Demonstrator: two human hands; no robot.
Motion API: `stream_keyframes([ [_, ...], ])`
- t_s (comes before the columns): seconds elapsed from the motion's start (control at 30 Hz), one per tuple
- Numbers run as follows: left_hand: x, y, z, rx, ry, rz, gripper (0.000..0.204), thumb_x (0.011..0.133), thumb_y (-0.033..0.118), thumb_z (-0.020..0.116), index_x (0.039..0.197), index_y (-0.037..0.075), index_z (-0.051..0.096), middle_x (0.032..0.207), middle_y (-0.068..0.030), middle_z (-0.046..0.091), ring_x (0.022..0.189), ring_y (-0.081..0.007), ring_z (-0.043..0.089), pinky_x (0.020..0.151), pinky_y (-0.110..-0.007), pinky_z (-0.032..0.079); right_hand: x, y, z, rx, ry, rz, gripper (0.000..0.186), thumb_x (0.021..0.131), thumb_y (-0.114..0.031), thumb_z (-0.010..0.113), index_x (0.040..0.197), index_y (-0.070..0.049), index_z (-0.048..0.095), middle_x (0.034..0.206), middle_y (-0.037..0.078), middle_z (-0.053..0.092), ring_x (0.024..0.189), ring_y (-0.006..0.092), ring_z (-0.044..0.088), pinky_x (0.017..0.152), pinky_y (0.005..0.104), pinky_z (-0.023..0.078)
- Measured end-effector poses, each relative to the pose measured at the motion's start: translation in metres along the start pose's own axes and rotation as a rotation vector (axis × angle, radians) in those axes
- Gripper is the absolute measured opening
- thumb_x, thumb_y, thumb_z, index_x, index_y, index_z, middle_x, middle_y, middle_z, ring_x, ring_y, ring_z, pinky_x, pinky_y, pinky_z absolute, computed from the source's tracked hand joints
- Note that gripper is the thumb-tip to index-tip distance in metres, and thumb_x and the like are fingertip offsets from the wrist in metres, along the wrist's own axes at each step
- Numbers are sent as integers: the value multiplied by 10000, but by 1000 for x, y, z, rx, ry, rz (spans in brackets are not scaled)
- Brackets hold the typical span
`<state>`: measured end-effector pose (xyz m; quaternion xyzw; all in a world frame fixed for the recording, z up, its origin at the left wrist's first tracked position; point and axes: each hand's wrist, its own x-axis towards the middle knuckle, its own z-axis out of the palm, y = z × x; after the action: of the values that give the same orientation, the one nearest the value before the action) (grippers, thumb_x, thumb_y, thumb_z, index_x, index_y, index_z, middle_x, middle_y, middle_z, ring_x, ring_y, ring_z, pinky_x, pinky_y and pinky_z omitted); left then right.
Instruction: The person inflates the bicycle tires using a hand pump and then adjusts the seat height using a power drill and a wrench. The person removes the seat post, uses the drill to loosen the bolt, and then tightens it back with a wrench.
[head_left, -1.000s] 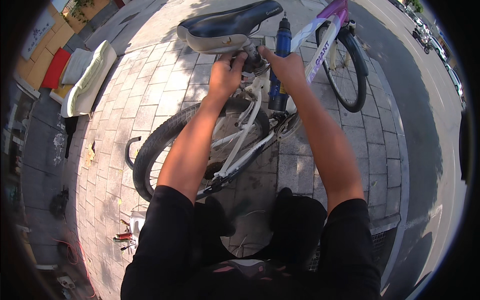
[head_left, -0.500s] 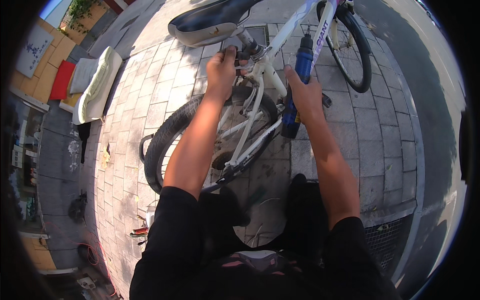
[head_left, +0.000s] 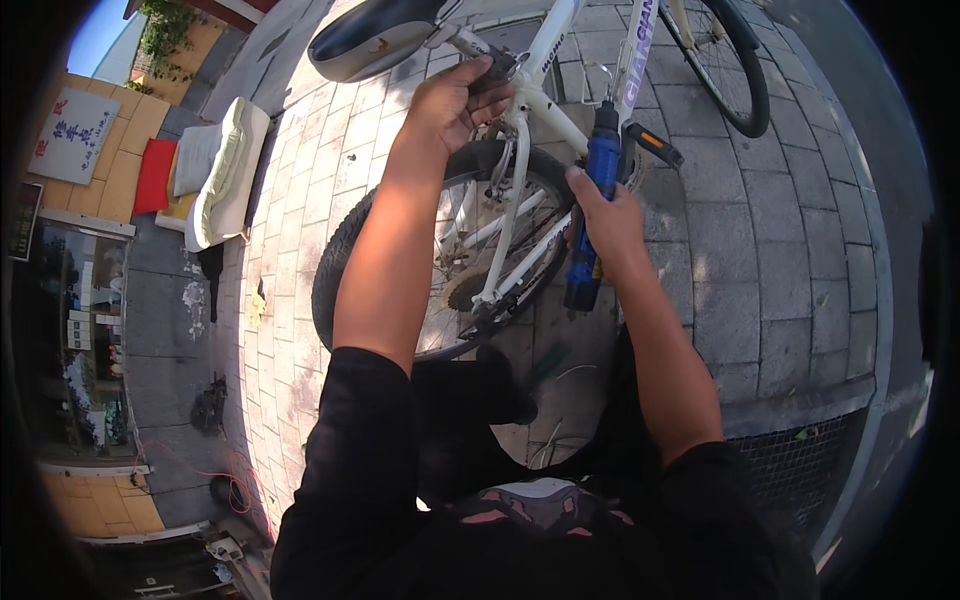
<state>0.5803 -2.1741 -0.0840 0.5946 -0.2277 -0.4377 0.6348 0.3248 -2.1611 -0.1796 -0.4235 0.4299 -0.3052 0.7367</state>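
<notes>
A white bicycle [head_left: 543,118] stands before me, with its black and grey saddle [head_left: 365,40] at the top. My left hand [head_left: 455,105] has its fingers curled at the seatpost [head_left: 480,52] just under the saddle, gripping around the clamp area; part of what it holds is hidden. My right hand [head_left: 608,225] grips a blue cylindrical tool [head_left: 603,155] with a black top, upright in the view, beside the crank and a black pedal [head_left: 655,145]. The rear wheel [head_left: 337,270] lies below my left forearm.
The front wheel [head_left: 750,90] is at top right on the paving [head_left: 730,250]. A drain grate [head_left: 790,465] lies at lower right, with the road beyond. At left are a cushioned seat with a red pillow [head_left: 157,175], a shopfront [head_left: 80,330] and a red cable [head_left: 240,490].
My right hand has moved down and right from the seatpost area onto the blue tool, which has shifted lower and rightward. My left hand remains at the seatpost. The camera's view has shifted.
</notes>
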Motion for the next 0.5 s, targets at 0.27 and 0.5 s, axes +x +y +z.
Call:
stream_keyframes([
  [0.27, -2, 22, 20, 279, 10, 84, 321, 1064, 127, 590, 1194, -167, 598, 1101, -262, 747, 896, -336, 805, 706, -366, 721, 11, 2, -4, -44, 20, -108, 462, 918, -456, 810, 990, -18, 680, 812, 52, 667, 656, 135, 647, 602, 324, 543],
  [0.5, -6, 20, 14, 284, -23, 40, 335, 1102, 136, 514, 1305, -127, 557, 1225, -227, 696, 1049, -313, 759, 868, -397, 675, 44, -43, 24, -241, -59, -288, 687, 766, -538, 893, 1076, 38, 682, 954, 139, 736, 853, 228, 722, 768, 374, 576],
])
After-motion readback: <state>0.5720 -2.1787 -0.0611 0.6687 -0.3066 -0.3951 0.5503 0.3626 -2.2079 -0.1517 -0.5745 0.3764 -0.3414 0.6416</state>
